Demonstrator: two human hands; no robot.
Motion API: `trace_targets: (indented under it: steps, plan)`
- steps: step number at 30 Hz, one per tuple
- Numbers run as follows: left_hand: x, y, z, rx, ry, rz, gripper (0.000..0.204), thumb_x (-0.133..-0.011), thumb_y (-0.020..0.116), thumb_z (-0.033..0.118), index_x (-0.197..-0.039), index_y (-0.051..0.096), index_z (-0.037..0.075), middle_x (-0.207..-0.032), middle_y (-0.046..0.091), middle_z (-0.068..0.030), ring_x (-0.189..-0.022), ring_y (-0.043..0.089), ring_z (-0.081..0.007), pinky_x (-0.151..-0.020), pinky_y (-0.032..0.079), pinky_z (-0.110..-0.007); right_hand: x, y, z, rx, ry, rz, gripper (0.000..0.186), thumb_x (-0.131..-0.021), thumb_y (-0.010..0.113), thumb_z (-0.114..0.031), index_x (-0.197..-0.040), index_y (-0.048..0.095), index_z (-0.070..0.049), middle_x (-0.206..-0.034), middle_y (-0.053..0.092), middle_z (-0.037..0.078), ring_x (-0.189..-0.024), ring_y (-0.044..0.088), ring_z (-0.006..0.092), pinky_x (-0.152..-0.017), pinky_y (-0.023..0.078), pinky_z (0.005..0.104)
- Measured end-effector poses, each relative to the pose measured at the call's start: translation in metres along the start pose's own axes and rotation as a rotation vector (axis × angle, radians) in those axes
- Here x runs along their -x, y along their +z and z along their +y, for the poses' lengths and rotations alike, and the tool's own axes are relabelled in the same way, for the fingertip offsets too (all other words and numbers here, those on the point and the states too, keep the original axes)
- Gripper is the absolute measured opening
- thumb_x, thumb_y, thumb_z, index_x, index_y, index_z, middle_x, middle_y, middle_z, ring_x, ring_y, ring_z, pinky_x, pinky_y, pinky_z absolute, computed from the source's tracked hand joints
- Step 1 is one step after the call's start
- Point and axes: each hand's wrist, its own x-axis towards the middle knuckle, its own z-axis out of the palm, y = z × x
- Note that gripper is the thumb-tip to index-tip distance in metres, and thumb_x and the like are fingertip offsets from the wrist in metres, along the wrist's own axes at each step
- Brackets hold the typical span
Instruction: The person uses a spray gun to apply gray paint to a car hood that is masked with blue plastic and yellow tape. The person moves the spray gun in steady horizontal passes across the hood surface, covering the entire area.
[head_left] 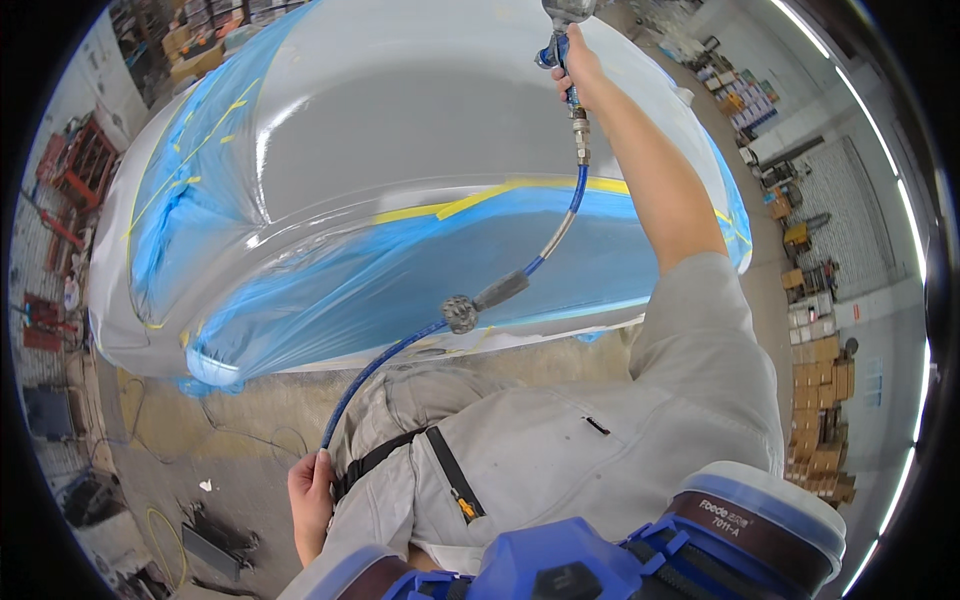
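Note:
Stretched out over the car, my right hand [584,76] is closed around the handle of a spray gun [553,52], whose metal top is cut off by the upper edge. A metal coupling [581,135] joins the gun to a blue air hose [395,350]. Low at the left, my left hand [311,498] grips this hose beside my hip. Midway along it sits a dusty grey, lumpy fitting [461,313]. Beneath the gun lies the car's grey roof [430,130], partly glossy. Blue masking film [390,260], edged with yellow tape [480,199], covers the car's side.
A cable [250,437] trails over the floor at the left, near a dark stand [213,550]. Red racks [85,165] line the left wall. Stacked cartons [822,400] stand along the right wall. Part of a blue respirator [570,562] fills the lower edge.

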Motion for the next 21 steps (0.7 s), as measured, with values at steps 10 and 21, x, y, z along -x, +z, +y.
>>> trace_targets:
  steps: [10, 21]
  plan:
    - [-0.027, 0.011, 0.025, -0.013, -0.013, -0.174, 0.046, -0.108, 0.054, 0.034, -0.071, 0.052, 0.006, -0.063, 0.047, 0.0040, -0.060, 0.040, -0.0059, -0.055, 0.030, -0.028, -0.008, -0.096, 0.023, -0.033, 0.030, 0.178, 0.063, -0.099, 0.035, -0.074, -0.098, 0.054, -0.013, -0.063, 0.051, 0.001, -0.041, 0.036, 0.0098, -0.045, 0.039, 0.0343]
    - [0.003, 0.010, 0.017, 0.015, 0.007, 0.014, 0.046, -0.107, 0.054, 0.028, -0.069, 0.051, 0.004, -0.062, 0.047, 0.0035, -0.060, 0.039, -0.0067, -0.054, 0.030, -0.028, -0.032, -0.016, 0.015, -0.139, 0.041, 0.063, 0.070, -0.100, 0.033, -0.071, -0.087, 0.053, -0.006, -0.063, 0.050, 0.006, -0.041, 0.035, 0.0098, -0.039, 0.036, 0.0322]
